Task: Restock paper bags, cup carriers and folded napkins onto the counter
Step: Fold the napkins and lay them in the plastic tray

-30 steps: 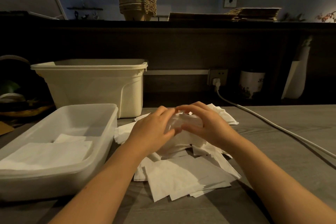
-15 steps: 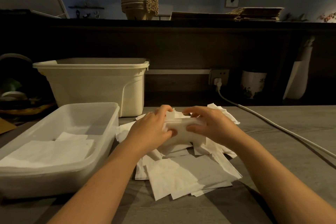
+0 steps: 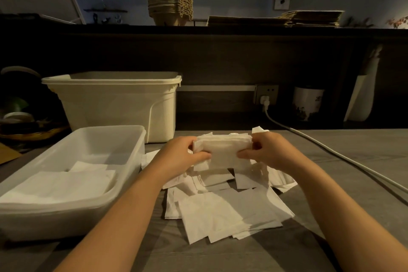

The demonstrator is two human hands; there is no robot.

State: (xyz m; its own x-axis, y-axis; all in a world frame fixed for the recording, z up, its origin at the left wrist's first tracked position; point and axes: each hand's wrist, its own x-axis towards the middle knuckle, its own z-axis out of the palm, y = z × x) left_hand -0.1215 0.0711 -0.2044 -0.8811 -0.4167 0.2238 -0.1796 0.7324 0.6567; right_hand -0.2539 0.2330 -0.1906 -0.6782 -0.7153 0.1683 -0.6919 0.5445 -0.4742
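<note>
left hand and right hand are now pinching the stack by its ends, lifting it off the pile, so it's probably heading for the tub

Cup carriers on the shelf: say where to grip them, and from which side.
Probably low on the cup carriers, gripping both flanks, coming from the front. The nested stack stands tall on the shelf; a top grip might lift only some.
</note>
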